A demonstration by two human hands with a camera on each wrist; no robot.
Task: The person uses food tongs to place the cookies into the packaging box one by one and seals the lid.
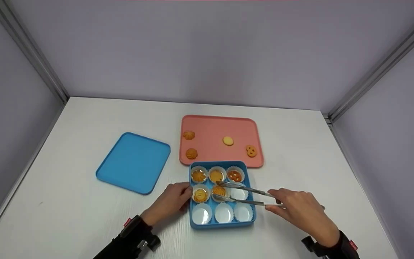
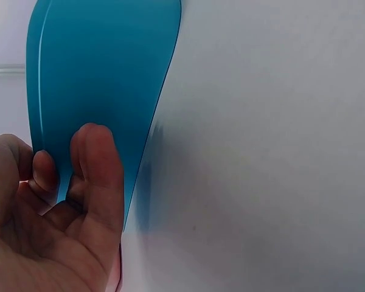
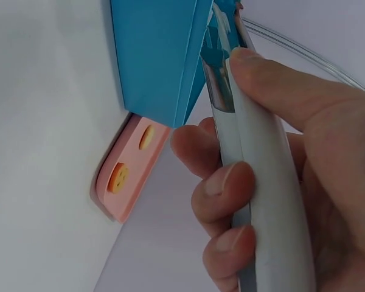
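Note:
A blue box (image 1: 222, 226) holds rows of white paper cups. Cookies sit in the back-row cups and in the left and middle cups of the middle row; the front cups (image 1: 202, 213) show bare white insides. My left hand (image 1: 173, 198) rests against the box's left side, its fingers (image 2: 100, 158) lying along the outer wall near the rim. My right hand (image 1: 300, 208) grips metal tongs (image 1: 252, 202) by their pale handles (image 3: 271, 201), thumb on one arm and fingertips on the other. The tong tips are spread over the middle cup, either side of a swirled cookie (image 1: 219, 190).
Behind the box lies a pink tray (image 1: 221, 126) with two brown cookies (image 1: 191, 153) at left, a pale oval one (image 1: 228, 141) and a pretzel-like one (image 1: 251, 151). A flat blue lid (image 1: 135, 162) lies on the white table (image 1: 67, 201) to the left. Grey walls enclose the table.

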